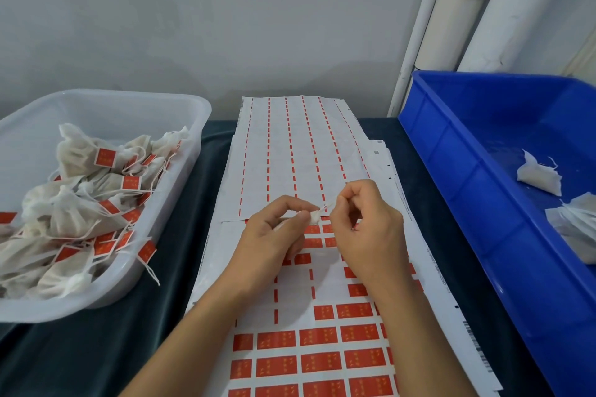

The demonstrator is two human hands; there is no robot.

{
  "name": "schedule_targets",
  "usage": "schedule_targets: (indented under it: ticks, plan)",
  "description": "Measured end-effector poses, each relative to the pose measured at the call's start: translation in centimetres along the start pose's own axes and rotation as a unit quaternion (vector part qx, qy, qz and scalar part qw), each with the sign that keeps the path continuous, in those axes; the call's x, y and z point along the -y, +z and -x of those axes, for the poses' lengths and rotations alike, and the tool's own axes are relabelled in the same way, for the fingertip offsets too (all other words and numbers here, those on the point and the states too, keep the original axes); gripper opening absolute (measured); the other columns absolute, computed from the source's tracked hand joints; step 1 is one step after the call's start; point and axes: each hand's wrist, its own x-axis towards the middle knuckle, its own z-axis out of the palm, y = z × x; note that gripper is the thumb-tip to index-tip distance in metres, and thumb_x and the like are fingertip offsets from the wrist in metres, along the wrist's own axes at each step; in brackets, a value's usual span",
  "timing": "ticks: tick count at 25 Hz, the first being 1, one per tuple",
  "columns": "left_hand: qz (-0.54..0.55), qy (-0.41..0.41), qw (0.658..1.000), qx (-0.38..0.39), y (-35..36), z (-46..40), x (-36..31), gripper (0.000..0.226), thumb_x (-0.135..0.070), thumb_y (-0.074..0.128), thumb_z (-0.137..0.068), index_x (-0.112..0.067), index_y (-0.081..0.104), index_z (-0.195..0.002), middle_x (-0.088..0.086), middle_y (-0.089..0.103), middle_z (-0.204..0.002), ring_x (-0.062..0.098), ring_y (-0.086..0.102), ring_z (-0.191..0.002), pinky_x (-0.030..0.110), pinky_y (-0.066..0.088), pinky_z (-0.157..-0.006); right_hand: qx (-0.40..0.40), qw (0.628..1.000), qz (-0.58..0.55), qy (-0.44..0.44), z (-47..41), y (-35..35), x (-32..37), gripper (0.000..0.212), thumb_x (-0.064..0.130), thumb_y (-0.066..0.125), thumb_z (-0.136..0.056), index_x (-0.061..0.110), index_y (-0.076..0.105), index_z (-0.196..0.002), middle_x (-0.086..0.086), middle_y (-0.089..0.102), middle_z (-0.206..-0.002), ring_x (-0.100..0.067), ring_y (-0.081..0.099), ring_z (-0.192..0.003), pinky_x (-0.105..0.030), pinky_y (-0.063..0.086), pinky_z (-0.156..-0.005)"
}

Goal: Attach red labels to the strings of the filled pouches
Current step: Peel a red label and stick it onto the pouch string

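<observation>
- I see my left hand (pixel 274 229) with thumb and forefinger curled together, pinching a small white bunched bit of pouch (pixel 314 217) above the middle of the label sheet (pixel 290 284); the other fingers are folded under the palm
- My right hand (pixel 364 229) is just beside it, fingertips pressed together on the thin white string (pixel 327 206) that runs from the bunched bit; whether a label is in that pinch I cannot tell
- The string's long axis runs short and slanted, rising from the left hand's pinch toward the sheet's far right corner
- The label sheet lies lengthwise down the middle of the dark-covered table (pixel 96 348); its near half carries rows of red labels (pixel 319 335), its far half is peeled to thin red strips; more sheets are stacked beneath it, their edges showing on the right
- At the table's left edge stands a clear plastic tub (pixel 180 106) heaped with filled pouches (pixel 74 213), strings tangled, red tags on them; one string hangs over its near rim
- At the right edge sits a blue bin (pixel 451 155) with a few white pouches (pixel 540 177) lying in it, well apart from my hands
- White rolls (pixel 451 26) lean against the wall behind the blue bin
</observation>
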Motion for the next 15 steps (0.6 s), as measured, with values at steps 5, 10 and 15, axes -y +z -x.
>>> schedule_targets:
  ticks: [5,10,15]
  plan:
    - [-0.074,0.013,0.997,0.015,0.12,0.20,0.33,0.020,-0.047,0.052,-0.106,-0.038,0.070,-0.103,-0.011,0.073,-0.082,0.009,0.070,-0.078,0.014,0.055,-0.070,0.012,0.998,-0.062,0.025,-0.22,-0.04,0.04,0.012,0.035,0.058,-0.100,0.041,0.048,-0.098,0.023,0.060,-0.091,0.001,0.062,-0.095,-0.001,0.047,-0.069]
    - [-0.088,0.018,0.996,0.019,0.10,0.19,0.02,0.031,-0.062,0.048,-0.097,-0.038,0.065,-0.085,-0.010,0.070,-0.081,0.007,0.066,-0.074,0.012,0.054,-0.071,-0.001,0.999,0.027,0.018,-0.27,0.36,-0.28,0.026,0.029,0.062,-0.100,0.045,0.041,-0.096,0.017,0.056,-0.095,-0.003,0.060,-0.082,-0.005,0.042,-0.066]
    - [-0.088,0.023,0.995,0.040,0.01,0.23,-0.31,0.033,-0.067,0.045,-0.091,-0.044,0.064,-0.078,-0.004,0.065,-0.072,0.006,0.057,-0.061,0.016,0.051,-0.065,-0.040,0.998,0.040,0.012,-0.15,0.20,-0.43,0.016,0.022,0.068,-0.096,0.028,0.053,-0.097,0.007,0.060,-0.087,-0.009,0.060,-0.074,-0.015,0.050,-0.064]
